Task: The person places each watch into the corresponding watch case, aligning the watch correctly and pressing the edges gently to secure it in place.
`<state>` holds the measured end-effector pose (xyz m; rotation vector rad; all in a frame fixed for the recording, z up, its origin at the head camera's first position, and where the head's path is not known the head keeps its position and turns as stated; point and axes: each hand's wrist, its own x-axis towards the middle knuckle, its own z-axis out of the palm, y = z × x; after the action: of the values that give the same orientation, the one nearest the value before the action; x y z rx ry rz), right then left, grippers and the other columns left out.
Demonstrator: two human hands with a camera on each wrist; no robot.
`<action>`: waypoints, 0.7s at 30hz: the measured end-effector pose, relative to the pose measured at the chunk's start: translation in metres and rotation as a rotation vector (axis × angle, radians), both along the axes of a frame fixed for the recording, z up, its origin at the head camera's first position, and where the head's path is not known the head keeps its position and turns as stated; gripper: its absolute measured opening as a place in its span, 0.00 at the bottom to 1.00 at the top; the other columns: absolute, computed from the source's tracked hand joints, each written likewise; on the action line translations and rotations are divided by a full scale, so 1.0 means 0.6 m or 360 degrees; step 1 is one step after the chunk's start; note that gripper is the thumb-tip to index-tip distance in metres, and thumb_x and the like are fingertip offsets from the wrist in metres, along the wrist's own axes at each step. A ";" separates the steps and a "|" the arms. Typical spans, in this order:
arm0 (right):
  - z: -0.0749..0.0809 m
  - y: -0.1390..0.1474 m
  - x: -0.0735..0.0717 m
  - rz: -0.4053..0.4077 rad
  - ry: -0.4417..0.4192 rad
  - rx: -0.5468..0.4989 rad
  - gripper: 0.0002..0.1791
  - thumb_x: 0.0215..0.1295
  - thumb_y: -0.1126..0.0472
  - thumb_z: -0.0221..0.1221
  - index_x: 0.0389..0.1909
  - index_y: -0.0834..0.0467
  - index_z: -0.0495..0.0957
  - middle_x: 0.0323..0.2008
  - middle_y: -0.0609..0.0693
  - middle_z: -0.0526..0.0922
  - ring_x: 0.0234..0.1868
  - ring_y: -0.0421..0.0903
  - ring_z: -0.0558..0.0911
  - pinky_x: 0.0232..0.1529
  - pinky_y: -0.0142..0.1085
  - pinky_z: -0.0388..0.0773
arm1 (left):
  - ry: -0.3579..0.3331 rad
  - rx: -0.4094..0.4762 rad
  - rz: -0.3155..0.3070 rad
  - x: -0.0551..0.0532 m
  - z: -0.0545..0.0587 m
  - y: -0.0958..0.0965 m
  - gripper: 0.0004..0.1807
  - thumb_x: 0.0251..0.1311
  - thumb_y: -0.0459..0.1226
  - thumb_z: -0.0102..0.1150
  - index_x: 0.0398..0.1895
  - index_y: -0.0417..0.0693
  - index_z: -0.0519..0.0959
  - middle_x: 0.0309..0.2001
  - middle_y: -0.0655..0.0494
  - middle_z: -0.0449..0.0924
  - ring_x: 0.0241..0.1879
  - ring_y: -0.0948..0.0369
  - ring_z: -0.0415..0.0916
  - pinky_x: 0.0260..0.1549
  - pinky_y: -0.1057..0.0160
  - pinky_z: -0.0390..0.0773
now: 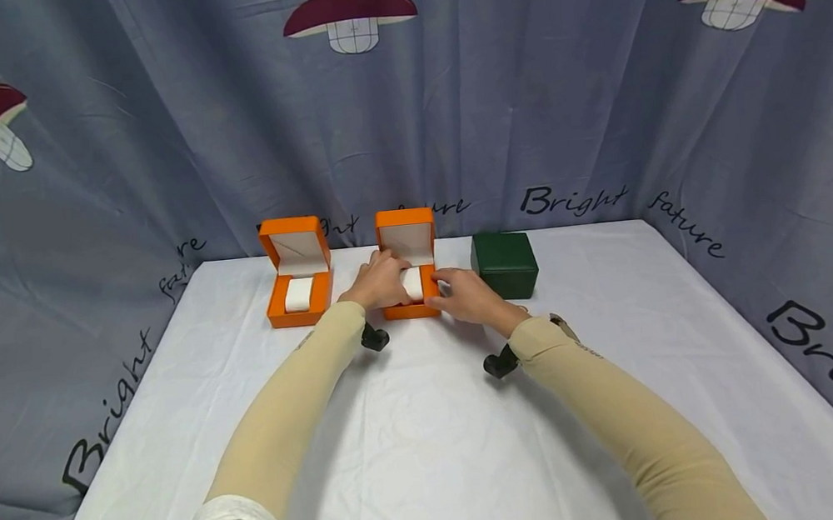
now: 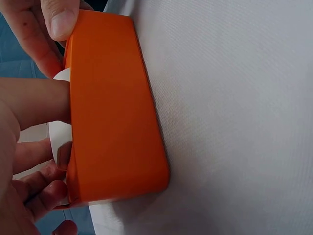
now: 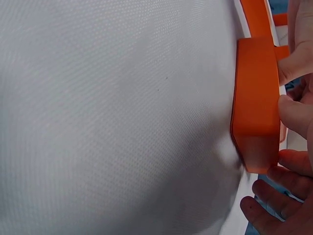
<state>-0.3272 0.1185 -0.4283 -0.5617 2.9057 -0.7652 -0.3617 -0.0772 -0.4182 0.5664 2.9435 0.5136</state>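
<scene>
Near the far edge of the table, an orange watch box [image 1: 412, 311] stands with its lid raised, a white cushion [image 1: 413, 284] in its base. Reaching in from the left, my left hand [image 1: 377, 282] pinches the cushion; its thumb dips inside the front wall in the left wrist view. My right hand [image 1: 469, 297] steadies the box at its right end. The right wrist view has the right thumb [image 3: 294, 113] on the box's front edge and fingers at the side. Part of the cushion is hidden behind my left hand.
Left of my hands stands a second open orange box [image 1: 300, 317] with a white cushion [image 1: 298, 295]. A closed dark green box [image 1: 505, 264] is just right of my right hand. White cloth covers the table [image 1: 434, 442], and a grey-blue curtain [image 1: 523, 116] hangs behind it.
</scene>
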 end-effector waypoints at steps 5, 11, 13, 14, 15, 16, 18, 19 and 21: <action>0.000 -0.002 0.001 0.0010 0.0007 0.0001 0.34 0.68 0.48 0.64 0.69 0.61 0.71 0.67 0.58 0.75 0.66 0.54 0.75 0.67 0.49 0.72 | 0.0014 0.0015 0.0016 0.002 0.000 -0.003 0.37 0.50 0.44 0.75 0.66 0.51 0.77 0.64 0.49 0.70 0.61 0.51 0.61 0.58 0.48 0.67; 0.003 -0.002 0.001 -0.0010 -0.0002 0.0004 0.35 0.67 0.48 0.65 0.69 0.61 0.71 0.67 0.59 0.74 0.68 0.55 0.74 0.67 0.49 0.72 | 0.0015 0.0066 0.0015 -0.001 0.007 -0.006 0.38 0.50 0.46 0.74 0.68 0.50 0.75 0.64 0.49 0.72 0.59 0.51 0.64 0.58 0.48 0.70; 0.003 -0.002 0.001 -0.0006 -0.0005 0.0007 0.35 0.67 0.48 0.65 0.69 0.62 0.71 0.67 0.59 0.74 0.68 0.55 0.74 0.67 0.49 0.72 | 0.0000 0.0075 0.0019 -0.002 0.010 -0.006 0.39 0.50 0.46 0.74 0.68 0.50 0.75 0.64 0.50 0.73 0.59 0.51 0.65 0.58 0.47 0.71; 0.003 -0.002 0.001 0.0000 -0.0003 0.0011 0.35 0.67 0.48 0.65 0.69 0.62 0.71 0.67 0.59 0.74 0.68 0.55 0.74 0.67 0.49 0.72 | -0.0007 0.0076 0.0023 -0.003 0.011 -0.007 0.39 0.50 0.46 0.74 0.68 0.51 0.74 0.64 0.50 0.74 0.58 0.51 0.66 0.58 0.47 0.71; 0.003 -0.002 0.001 0.0005 0.0000 0.0013 0.34 0.68 0.48 0.65 0.69 0.62 0.71 0.67 0.59 0.75 0.67 0.55 0.74 0.67 0.49 0.72 | -0.0014 0.0074 0.0026 -0.003 0.012 -0.007 0.39 0.50 0.47 0.74 0.69 0.51 0.74 0.64 0.51 0.74 0.58 0.51 0.66 0.58 0.47 0.71; 0.003 -0.002 0.001 0.0009 0.0003 0.0014 0.34 0.68 0.48 0.65 0.69 0.62 0.71 0.67 0.59 0.75 0.67 0.55 0.74 0.67 0.49 0.72 | -0.0019 0.0077 0.0030 -0.003 0.013 -0.008 0.39 0.50 0.47 0.74 0.69 0.52 0.74 0.63 0.51 0.74 0.58 0.51 0.66 0.58 0.48 0.71; 0.003 -0.002 0.001 0.0018 0.0012 0.0019 0.34 0.68 0.48 0.64 0.69 0.62 0.71 0.67 0.59 0.75 0.67 0.55 0.75 0.67 0.49 0.72 | -0.0018 0.0084 0.0030 -0.002 0.015 -0.008 0.40 0.50 0.47 0.73 0.70 0.53 0.74 0.62 0.51 0.75 0.56 0.51 0.67 0.57 0.48 0.72; 0.003 -0.001 0.000 0.0021 0.0017 0.0023 0.34 0.68 0.48 0.64 0.69 0.62 0.71 0.67 0.59 0.75 0.67 0.55 0.75 0.67 0.49 0.72 | -0.0013 0.0090 0.0028 -0.001 0.016 -0.009 0.39 0.51 0.46 0.73 0.69 0.53 0.74 0.62 0.51 0.75 0.55 0.52 0.68 0.55 0.49 0.73; 0.003 -0.002 0.000 0.0018 0.0017 0.0025 0.34 0.68 0.48 0.64 0.69 0.62 0.71 0.67 0.59 0.75 0.67 0.55 0.74 0.67 0.49 0.71 | -0.0006 0.0115 0.0025 0.003 0.021 -0.010 0.39 0.51 0.46 0.73 0.69 0.53 0.74 0.60 0.50 0.75 0.53 0.52 0.69 0.52 0.50 0.75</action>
<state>-0.3272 0.1176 -0.4265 -0.5820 2.9130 -0.7392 -0.3599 -0.0830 -0.4058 0.5498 2.9385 0.6239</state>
